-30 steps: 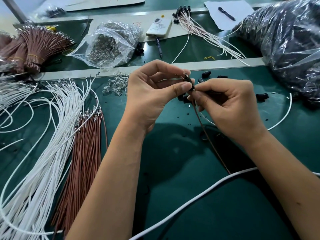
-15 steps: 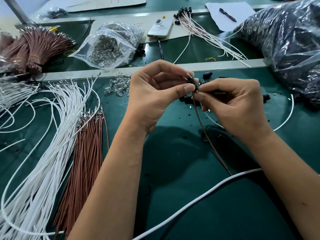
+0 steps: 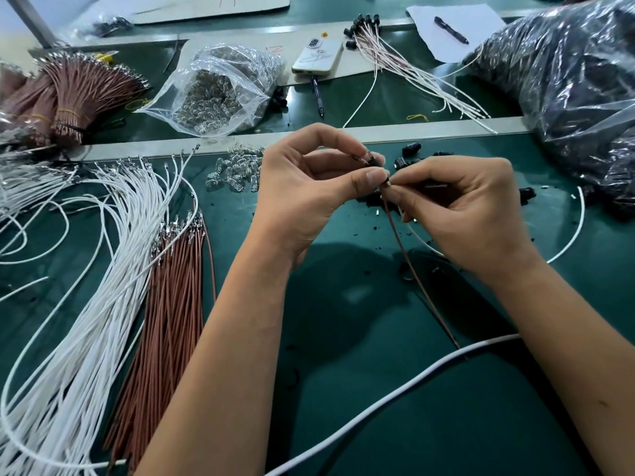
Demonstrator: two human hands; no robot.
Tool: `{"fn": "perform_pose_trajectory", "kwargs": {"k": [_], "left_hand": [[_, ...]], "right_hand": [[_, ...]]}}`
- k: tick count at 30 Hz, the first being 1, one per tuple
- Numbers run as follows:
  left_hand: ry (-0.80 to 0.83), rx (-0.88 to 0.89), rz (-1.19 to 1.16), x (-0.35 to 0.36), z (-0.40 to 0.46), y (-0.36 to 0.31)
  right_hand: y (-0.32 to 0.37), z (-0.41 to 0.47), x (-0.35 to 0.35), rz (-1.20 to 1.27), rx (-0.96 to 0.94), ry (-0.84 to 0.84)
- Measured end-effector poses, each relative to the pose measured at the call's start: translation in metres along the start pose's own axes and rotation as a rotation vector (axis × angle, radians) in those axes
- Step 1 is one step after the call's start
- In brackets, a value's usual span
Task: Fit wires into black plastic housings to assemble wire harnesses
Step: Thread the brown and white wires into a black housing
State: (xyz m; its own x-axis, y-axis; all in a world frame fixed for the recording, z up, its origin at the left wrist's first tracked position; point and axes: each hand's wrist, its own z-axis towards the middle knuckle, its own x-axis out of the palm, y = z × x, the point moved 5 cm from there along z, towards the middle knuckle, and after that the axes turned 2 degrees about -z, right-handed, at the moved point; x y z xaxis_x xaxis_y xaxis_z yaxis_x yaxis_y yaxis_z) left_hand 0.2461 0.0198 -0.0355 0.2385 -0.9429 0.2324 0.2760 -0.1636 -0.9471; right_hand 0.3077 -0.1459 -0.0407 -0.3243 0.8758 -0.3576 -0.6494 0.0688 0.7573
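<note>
Two hands at work: both are meeting above the middle of the green table (image 3: 343, 424), with loose stock lying off to each side.
Left stock: white wires (image 3: 86, 286) and brown wires (image 3: 171, 286) are lying in fanned bundles, well apart from the hands.
Left hand (image 3: 309, 187): its fingers are pinching a small black housing (image 3: 372, 162), thumb pressing from below.
Brown wire (image 3: 412, 266): it is running up from near the white cable into the pinch, its long axis pointing at the housing.
Right hand (image 3: 464, 207): its fingers are curling round the wire's top end, just beside the housing and touching the left thumb.
Key relation: the housing is sitting up and left of the right fingertips, so the push looks to go that way.
Change: both hands are sitting slightly farther right in the head view than a second ago; the grips are looking the same.
</note>
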Motion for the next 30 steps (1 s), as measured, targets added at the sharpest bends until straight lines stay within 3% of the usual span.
{"fn": "perform_pose_trajectory", "kwargs": {"k": [30], "left_hand": [[0.043,0.11,0.052,0.005,-0.004,-0.013]], "right_hand": [[-0.006,0.0,-0.001,0.035,0.04,0.011]]}}
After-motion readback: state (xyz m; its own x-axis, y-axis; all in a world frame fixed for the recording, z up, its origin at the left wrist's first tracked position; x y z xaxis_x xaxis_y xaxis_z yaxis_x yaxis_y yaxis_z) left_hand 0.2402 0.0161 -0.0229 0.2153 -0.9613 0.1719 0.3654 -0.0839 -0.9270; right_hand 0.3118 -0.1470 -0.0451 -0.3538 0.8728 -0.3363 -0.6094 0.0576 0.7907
